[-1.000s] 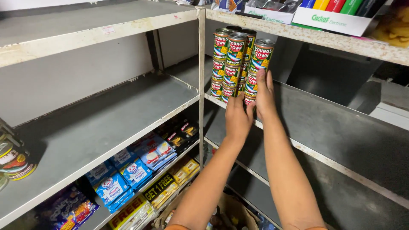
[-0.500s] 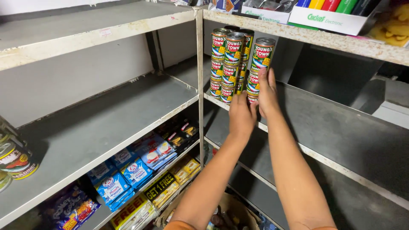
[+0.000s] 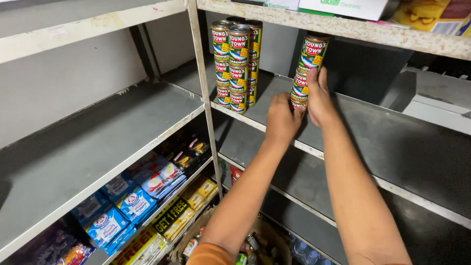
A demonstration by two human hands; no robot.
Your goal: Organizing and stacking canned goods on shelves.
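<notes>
A tall stack of green and red labelled tins [image 3: 306,68] stands on the grey metal shelf [image 3: 382,147], a little apart from the other tins. My left hand [image 3: 282,118] grips the bottom of this stack from the left. My right hand [image 3: 320,98] clasps it from the right, fingers reaching up its side. To the left, next to the upright post [image 3: 202,88], stand three more stacks of the same tins [image 3: 236,64], pressed close together.
An upper shelf [image 3: 343,27] carries white and green boxes and a yellow pack. The left bay's grey shelf [image 3: 98,147] has bare surface. Below lie blue packets [image 3: 122,206], dark sachets and yellow bars. A box of goods sits by my elbow near the floor.
The stack between my hands has moved right, away from the other stacks, leaving a gap. The camera has come closer to the shelf.
</notes>
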